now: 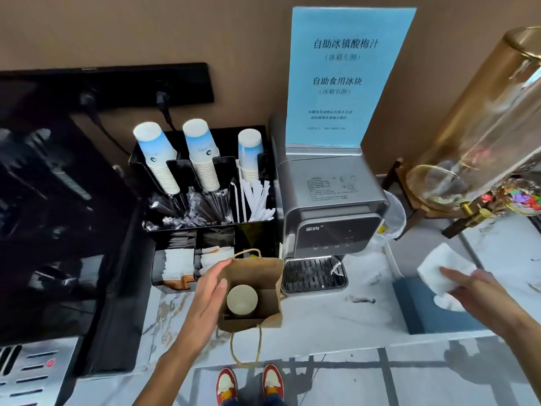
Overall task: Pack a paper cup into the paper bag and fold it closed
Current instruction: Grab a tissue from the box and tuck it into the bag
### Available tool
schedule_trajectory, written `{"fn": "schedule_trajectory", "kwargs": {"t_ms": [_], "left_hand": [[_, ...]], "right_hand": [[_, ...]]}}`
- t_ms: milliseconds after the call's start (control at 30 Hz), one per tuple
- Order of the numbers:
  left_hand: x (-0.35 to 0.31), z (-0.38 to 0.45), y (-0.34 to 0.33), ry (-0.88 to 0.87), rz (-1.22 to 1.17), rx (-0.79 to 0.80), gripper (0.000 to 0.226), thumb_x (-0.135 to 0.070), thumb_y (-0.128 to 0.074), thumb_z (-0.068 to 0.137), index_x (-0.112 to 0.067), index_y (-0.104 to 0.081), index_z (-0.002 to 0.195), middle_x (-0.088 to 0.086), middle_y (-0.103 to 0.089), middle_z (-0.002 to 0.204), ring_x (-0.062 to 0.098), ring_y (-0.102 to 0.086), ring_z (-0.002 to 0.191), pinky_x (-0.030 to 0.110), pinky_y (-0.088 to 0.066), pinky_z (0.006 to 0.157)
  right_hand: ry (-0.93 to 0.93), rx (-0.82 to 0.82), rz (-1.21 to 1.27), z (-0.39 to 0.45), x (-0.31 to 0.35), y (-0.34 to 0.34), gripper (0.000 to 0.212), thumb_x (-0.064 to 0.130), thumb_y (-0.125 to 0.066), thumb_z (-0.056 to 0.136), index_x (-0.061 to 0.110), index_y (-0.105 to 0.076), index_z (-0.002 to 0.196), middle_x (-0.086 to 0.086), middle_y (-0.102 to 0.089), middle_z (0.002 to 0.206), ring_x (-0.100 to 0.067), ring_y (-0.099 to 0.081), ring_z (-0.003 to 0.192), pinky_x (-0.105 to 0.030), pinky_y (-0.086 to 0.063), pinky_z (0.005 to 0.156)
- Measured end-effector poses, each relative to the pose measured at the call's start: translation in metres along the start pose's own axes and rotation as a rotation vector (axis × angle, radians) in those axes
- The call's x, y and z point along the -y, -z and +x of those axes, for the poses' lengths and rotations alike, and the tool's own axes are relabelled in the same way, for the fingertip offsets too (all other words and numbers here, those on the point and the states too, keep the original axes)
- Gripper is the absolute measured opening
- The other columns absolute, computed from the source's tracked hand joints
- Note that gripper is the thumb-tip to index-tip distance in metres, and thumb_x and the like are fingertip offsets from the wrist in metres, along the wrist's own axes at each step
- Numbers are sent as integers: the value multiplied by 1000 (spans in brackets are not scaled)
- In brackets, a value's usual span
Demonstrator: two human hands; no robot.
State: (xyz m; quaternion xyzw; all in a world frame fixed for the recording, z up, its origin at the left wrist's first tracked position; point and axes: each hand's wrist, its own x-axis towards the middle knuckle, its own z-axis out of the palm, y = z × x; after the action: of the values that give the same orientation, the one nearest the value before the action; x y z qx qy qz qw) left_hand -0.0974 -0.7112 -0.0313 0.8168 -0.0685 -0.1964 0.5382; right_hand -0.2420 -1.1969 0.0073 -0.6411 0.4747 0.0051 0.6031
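Cup [242, 299] first: it stands upright inside our open paper bag [270, 269], tucked toward the bag's nine o'clock side, so the packing half looks done and only the fold remains. Our left hand [208, 297] lies flat and open against the bag's nine o'clock wall, fingers extended, gripping nothing, likely steadying it. At three o'clock, well apart, our right hand [480, 291] pinches a white napkin [442, 269] above a blue box [421, 310], perhaps an extra for the bag. At twelve o'clock sit the black organizer [263, 227] and water dispenser [330, 206].
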Motion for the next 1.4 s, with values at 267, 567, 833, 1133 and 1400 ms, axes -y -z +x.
{"fn": "schedule_trajectory", "kwargs": {"t_ms": [267,567,833,1133,1400], "left_hand": [[4,0,-6,-68,-14,-33,40,-56,-33,99,-64,-38,138,-49,-35,138,-26,-27,132,16,-25,105],[9,-2,-6,-136,-29,-61,40,-60,-28,100,-61,-40,138,-46,-40,134,-17,-33,134,15,-30,103],[12,-6,-4,-190,-41,-22,42,-58,-27,101,-57,-40,140,-39,-40,139,-6,-30,142,19,-27,111],[14,-10,2,-224,-19,19,41,-56,-26,101,-59,-39,139,-44,-37,138,-7,-28,142,14,-27,107],[15,-9,7,-191,-33,52,40,-59,-25,100,-65,-37,137,-47,-35,136,-12,-27,140,14,-25,107]], "right_hand": [[92,488,142,-152,79,-122,31,12,-71,79,-1,-70,107,-18,-77,104,-28,-76,94,-29,-63,66],[355,588,-859,-161,95,-279,16,18,-51,98,10,-60,88,-9,-67,96,-19,-65,88,-34,-52,73],[223,471,-1369,-109,46,-360,37,21,-46,100,2,-58,130,-16,-59,138,-28,-56,127,-33,-44,103],[-100,540,-1261,-83,28,-374,39,17,-45,103,0,-45,138,-17,-53,129,-34,-44,136,-41,-36,112],[95,520,-1423,-91,22,-387,41,15,-54,97,3,-55,136,-20,-54,142,-38,-49,133,-46,-40,108]]}}
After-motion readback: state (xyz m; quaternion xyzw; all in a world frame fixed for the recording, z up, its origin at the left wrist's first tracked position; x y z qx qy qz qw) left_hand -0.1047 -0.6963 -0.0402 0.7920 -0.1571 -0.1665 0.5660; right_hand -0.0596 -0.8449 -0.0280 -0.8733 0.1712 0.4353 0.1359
